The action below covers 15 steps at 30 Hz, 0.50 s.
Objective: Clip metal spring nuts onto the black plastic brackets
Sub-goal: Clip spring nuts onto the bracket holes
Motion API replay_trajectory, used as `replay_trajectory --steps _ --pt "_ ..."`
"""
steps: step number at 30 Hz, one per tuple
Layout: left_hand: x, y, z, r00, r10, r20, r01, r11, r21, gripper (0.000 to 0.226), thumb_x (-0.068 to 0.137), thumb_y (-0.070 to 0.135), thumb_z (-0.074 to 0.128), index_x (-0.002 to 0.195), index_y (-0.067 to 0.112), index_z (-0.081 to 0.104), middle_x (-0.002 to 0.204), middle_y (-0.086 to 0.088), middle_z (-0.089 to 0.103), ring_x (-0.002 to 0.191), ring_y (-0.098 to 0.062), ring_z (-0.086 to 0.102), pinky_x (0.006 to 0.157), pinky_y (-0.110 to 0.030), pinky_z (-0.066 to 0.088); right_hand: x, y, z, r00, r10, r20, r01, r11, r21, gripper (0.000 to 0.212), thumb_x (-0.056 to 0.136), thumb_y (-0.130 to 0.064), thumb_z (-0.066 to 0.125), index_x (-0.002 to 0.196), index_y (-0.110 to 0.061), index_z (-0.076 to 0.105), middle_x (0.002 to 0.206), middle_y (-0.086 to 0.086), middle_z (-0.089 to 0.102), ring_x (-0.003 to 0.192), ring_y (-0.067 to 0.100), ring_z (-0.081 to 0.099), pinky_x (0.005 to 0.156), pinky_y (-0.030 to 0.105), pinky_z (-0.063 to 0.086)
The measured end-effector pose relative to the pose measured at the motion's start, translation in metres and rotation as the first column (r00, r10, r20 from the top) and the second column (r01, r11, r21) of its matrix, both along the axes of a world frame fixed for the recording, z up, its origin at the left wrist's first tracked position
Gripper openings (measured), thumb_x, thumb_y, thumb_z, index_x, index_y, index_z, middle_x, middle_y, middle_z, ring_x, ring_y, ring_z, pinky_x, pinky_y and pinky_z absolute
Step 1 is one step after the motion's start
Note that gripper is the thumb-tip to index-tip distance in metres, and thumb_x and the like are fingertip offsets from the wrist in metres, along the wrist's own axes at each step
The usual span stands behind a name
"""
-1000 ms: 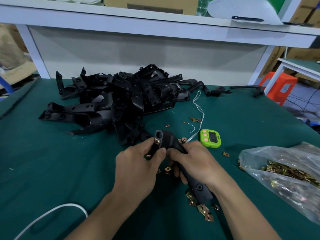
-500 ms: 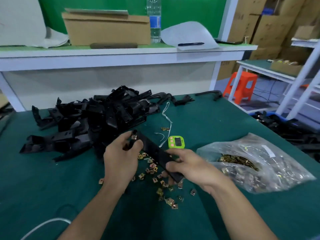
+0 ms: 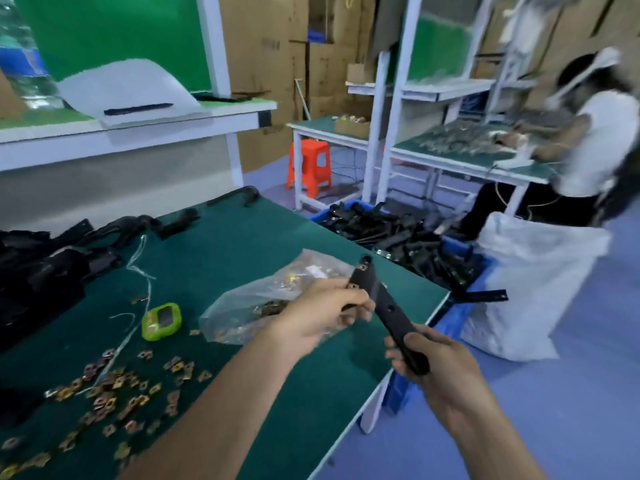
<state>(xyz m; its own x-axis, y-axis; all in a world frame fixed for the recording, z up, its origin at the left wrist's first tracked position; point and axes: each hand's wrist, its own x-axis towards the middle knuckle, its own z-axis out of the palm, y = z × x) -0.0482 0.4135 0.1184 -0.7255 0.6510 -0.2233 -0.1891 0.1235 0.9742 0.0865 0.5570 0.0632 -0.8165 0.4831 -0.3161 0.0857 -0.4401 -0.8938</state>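
A long black plastic bracket is held in the air over the table's right edge, its far end carrying brass-coloured spring nuts. My right hand grips its near end. My left hand holds its upper part, fingers curled round it. Several loose spring nuts lie scattered on the green table at the lower left. A clear plastic bag of spring nuts lies behind my left hand. The pile of black brackets sits at the far left.
A green timer lies by a white string. Right of the table a blue crate holds black brackets, with a white sack beside it. An orange stool and a person at another bench are beyond.
My view has swung right. Both hands carried the bracket from over the scattered nuts to the table's right edge, toward the blue crate.
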Motion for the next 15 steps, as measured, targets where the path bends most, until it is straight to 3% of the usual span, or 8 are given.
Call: replay_trajectory --steps 3,5,8,9,11,13,15 --pt "-0.008 0.058 0.007 0.974 -0.08 0.214 0.055 0.992 0.116 0.006 0.1 0.01 0.058 0.099 0.012 0.064 0.101 -0.005 0.074 0.089 -0.011 0.07 0.072 -0.021 0.051 -0.018 0.037 0.011 0.986 -0.169 0.002 0.166 0.969 -0.183 0.012 0.098 0.004 0.052 0.101 0.014 0.059 0.081 0.028 0.071 0.064 0.029 0.07 0.051 0.028 0.058" --pt "-0.016 0.084 0.022 0.955 -0.122 0.271 0.072 0.98 0.188 0.008 0.101 0.019 0.058 0.108 0.018 0.063 0.119 -0.002 0.067 0.108 -0.014 0.063 0.086 -0.029 0.05 -0.062 0.069 0.041 0.972 -0.232 -0.03 0.212 0.928 -0.306 0.015 0.101 -0.003 0.05 0.093 0.007 0.058 0.073 0.022 0.069 0.06 0.028 0.065 0.051 0.03 0.058" --pt "-0.022 0.098 0.043 0.964 -0.045 0.264 0.007 0.99 0.141 0.047 0.098 0.027 0.065 0.142 0.017 0.051 0.152 -0.007 0.044 0.14 -0.023 0.044 0.104 -0.04 0.046 -0.119 0.104 0.077 0.97 -0.232 0.076 0.242 0.956 -0.166 0.037 0.105 -0.041 0.048 0.092 -0.007 0.056 0.068 0.012 0.054 0.053 0.026 0.048 0.065 0.036 0.049" --pt "-0.023 0.094 0.045 0.978 -0.008 0.208 -0.017 0.993 0.117 0.053 0.097 0.026 0.067 0.145 0.017 0.048 0.153 -0.008 0.044 0.14 -0.022 0.043 0.107 -0.041 0.046 -0.13 0.107 0.076 0.965 -0.227 0.127 0.239 0.967 -0.085 0.039 0.104 -0.046 0.048 0.094 -0.009 0.053 0.072 0.012 0.049 0.055 0.025 0.043 0.068 0.036 0.048" --pt "-0.028 0.073 0.048 1.0 0.021 0.023 -0.022 0.998 0.063 0.05 0.095 0.021 0.069 0.143 0.021 0.054 0.142 -0.003 0.057 0.127 -0.014 0.054 0.105 -0.038 0.05 -0.141 0.09 0.065 0.973 -0.171 0.155 0.174 0.985 -0.012 0.032 0.106 -0.038 0.045 0.088 -0.011 0.048 0.07 0.023 0.043 0.056 0.029 0.045 0.06 0.028 0.045" --pt "-0.037 0.041 0.048 0.985 0.047 -0.164 -0.046 0.999 0.011 0.032 0.092 0.015 0.071 0.122 0.025 0.072 0.122 0.004 0.072 0.111 -0.007 0.065 0.097 -0.031 0.055 -0.144 0.052 0.052 0.992 -0.045 0.118 0.037 0.997 0.068 0.025 0.103 -0.019 0.045 0.08 -0.01 0.052 0.076 0.043 0.049 0.062 0.043 0.061 0.051 0.023 0.038" --pt "-0.046 0.003 0.047 0.957 0.138 -0.256 -0.135 0.99 0.027 0.023 0.089 0.006 0.069 0.1 0.023 0.08 0.102 0.004 0.079 0.1 -0.011 0.073 0.087 -0.026 0.058 -0.149 0.011 0.046 0.995 -0.017 0.102 -0.01 0.967 0.256 0.014 0.085 -0.006 0.059 0.076 -0.007 0.07 0.073 0.025 0.069 0.058 0.028 0.065 0.053 0.028 0.047"
